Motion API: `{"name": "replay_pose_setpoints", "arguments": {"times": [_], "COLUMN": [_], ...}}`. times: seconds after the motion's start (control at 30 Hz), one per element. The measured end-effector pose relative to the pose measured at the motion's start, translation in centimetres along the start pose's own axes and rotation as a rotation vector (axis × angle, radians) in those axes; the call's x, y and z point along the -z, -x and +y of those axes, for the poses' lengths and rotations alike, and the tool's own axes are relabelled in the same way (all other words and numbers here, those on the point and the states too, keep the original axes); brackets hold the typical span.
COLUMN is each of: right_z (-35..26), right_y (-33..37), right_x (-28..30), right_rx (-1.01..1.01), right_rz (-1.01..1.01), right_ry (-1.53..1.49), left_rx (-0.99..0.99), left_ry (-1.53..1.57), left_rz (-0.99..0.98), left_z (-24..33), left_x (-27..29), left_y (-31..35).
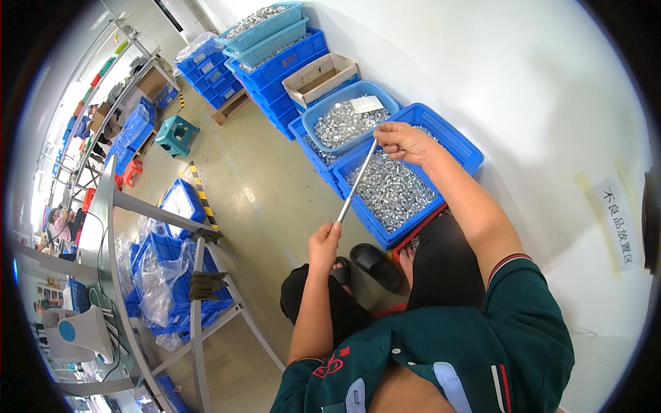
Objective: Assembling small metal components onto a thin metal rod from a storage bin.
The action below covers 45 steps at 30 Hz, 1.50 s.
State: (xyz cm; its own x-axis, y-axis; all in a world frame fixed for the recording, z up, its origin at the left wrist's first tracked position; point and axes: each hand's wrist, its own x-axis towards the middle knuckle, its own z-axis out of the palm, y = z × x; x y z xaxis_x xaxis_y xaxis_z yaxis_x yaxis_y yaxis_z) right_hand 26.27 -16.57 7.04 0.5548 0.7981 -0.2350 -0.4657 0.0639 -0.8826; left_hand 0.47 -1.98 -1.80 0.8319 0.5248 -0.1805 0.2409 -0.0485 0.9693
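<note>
Nearest is the green shirt point(441, 358); beyond, a blue basket point(463, 150) with metal parts point(392, 196). The left hand point(323, 244) pinches in its fingers the near end of a slim silver rod point(357, 182), the right hand point(406, 143) the far end (a gentle, even grip is better). Its covered tips I cannot see.
</note>
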Motion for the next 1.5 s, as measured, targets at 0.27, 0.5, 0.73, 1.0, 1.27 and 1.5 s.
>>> {"name": "replay_pose_setpoints", "arguments": {"times": [0.27, 0.5, 0.73, 1.0, 1.27, 1.5], "right_z": [-0.1, 0.5, 0.4, 1.2, 1.1, 0.8], "right_y": [-0.1, -0.6, -0.2, -0.1, -0.4, -0.4], "right_x": [0.8, 0.0, -0.1, -0.3, 0.8, 1.8], "right_rx": [0.042, 0.154, 0.081, -0.189, -0.129, -0.067], "right_rz": [-0.007, 0.118, 0.003, -0.156, -0.014, -0.016], "right_ry": [0.024, 0.143, 0.167, 0.212, -0.172, -0.406], "left_rx": [-0.012, -0.030, 0.097, 0.167, 0.093, 0.008], "left_ry": [0.019, 0.036, 0.093, 0.304, 0.236, 0.083], "left_rz": [-0.006, -0.011, -0.039, -0.097, -0.045, 0.001], "left_z": [0.0, -0.4, 0.6, 1.6, 0.8, 0.3], "left_x": [0.0, -0.1, -0.5, -0.3, -0.2, -0.3], "left_y": [-0.1, -0.2, 0.0, -0.1, -0.1, -0.1]}}
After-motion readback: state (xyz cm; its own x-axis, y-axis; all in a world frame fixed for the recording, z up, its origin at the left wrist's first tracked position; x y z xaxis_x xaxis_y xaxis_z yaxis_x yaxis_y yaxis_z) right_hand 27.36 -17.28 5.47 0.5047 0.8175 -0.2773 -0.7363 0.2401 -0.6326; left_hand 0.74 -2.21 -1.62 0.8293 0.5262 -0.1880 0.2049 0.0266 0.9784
